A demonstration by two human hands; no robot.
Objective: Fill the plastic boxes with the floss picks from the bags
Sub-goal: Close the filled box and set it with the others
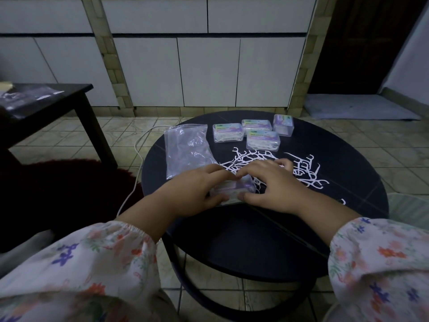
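Note:
On the round dark table a small clear plastic box with a purple label lies between my hands. My left hand grips its left side, thumb at the near edge. My right hand holds its right side, fingers curled over the top and thumb at the front. Behind the hands a loose pile of white floss picks is spread out. A clear zip bag, nearly flat, lies to the left. Several closed filled boxes stand at the far side of the table.
A white cable runs over the tiled floor left of the table. A dark low table with plastic bags on it stands at the far left. A dark red rug lies below it. White cabinets line the back wall.

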